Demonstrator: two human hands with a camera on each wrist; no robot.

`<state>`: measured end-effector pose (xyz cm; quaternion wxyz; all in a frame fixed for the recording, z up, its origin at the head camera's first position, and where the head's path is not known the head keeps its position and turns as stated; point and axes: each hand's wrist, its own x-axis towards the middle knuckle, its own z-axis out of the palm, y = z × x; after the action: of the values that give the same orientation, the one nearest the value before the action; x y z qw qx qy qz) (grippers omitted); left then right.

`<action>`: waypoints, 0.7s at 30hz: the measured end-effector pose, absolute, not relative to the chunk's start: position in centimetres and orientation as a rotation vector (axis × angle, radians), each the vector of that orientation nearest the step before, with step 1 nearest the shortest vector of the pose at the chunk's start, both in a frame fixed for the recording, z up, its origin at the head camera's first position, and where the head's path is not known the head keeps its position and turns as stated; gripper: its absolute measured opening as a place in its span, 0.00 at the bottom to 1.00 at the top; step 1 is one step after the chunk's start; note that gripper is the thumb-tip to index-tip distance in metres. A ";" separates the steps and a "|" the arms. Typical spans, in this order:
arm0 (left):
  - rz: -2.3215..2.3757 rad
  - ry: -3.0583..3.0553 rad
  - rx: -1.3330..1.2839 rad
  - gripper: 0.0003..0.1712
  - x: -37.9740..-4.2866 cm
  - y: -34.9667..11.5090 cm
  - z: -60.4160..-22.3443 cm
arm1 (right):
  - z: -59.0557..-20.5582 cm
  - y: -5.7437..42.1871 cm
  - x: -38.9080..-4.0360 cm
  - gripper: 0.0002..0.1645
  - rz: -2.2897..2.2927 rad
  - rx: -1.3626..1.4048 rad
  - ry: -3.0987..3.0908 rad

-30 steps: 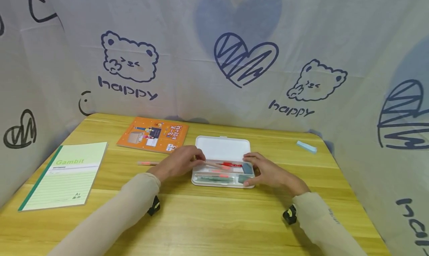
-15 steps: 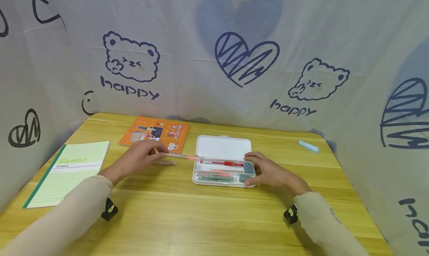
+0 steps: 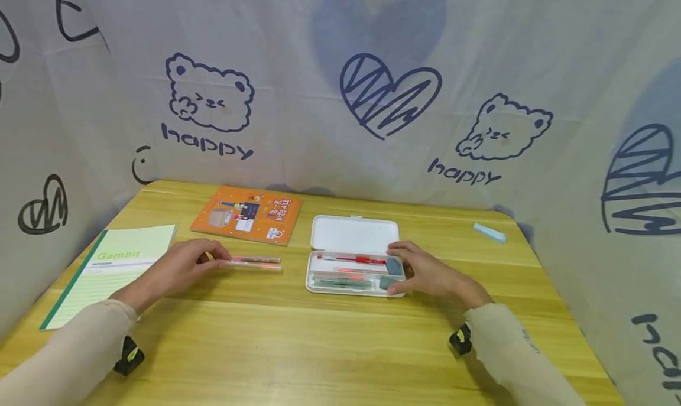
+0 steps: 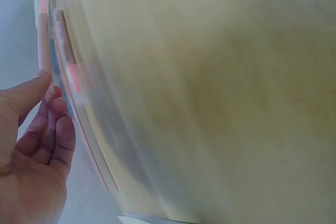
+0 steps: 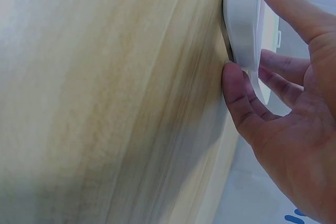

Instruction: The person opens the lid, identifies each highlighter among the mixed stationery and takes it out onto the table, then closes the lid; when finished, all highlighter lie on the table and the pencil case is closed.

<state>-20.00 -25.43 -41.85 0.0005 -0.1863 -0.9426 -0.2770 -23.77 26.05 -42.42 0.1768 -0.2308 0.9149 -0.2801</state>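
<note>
My left hand pinches a slim clear pen with a pink section between thumb and index finger, low over the table left of the case. Close alongside it lies a second, similar pen. My right hand holds the right end of a white pencil case, thumb at the front corner and fingers behind. The case's lid is folded back. Inside are a red pen, a grey-blue eraser-like block and a greenish pen in the front compartment.
An orange booklet lies at the back left, behind the pens. A pale green notebook is partly under the left forearm's line. A light blue strip lies at the back right. Printed cloth hangs around the wooden table.
The left hand has drawn the pen out of the case and carried it left, lowering it beside the other pen. The right hand keeps its hold on the case.
</note>
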 end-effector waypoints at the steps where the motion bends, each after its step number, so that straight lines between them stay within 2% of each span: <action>1: -0.867 -2.960 -0.593 0.04 -19.9 -25.6 -42.1 | -42.4 26.0 -23.8 0.57 -0.792 -0.652 2.590; 21: -0.700 -2.949 -0.703 0.03 -20.1 -25.6 -43.4 | -42.4 26.0 -23.7 0.57 -0.795 -0.661 2.589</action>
<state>-20.10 -25.64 -43.44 0.0150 -0.2260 -0.9476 -0.2251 -23.74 26.01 -42.40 0.1759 -0.2335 0.9142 -0.2805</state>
